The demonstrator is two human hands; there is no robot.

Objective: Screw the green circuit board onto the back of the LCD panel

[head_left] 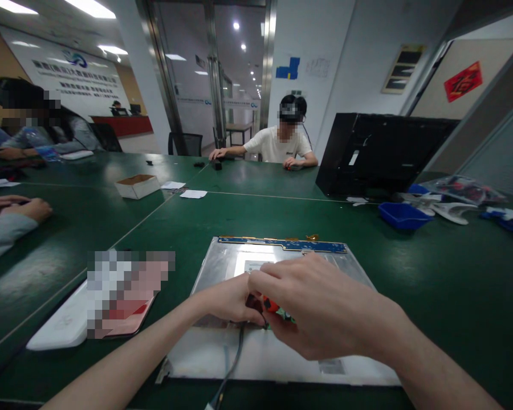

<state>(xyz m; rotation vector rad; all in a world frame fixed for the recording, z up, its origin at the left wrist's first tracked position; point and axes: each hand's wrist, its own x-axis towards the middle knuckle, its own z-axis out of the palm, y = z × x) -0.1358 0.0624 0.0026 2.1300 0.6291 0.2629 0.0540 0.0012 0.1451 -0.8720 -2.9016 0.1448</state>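
A flat display panel [282,364] lies on the green table, its silvery back up, with a narrow blue circuit board [252,244] along the far edge. Over its middle, my right hand [320,302] is closed around a red-and-black tool handle [270,305]; the tool's tip is hidden. My left hand [231,299] meets it from the left, fingers curled and partly covered by the right hand, so what they pinch cannot be made out. Below the hands shows a bit of green circuit board [285,315]. A dark cable [236,359] runs from there over the panel's near edge.
Left of the panel lie a white phone-like slab [60,324] and a pink case [130,322]. Farther off are an open white box [137,187], a black monitor [380,154] and a blue tray [404,216]. Other people sit at the left and far side.
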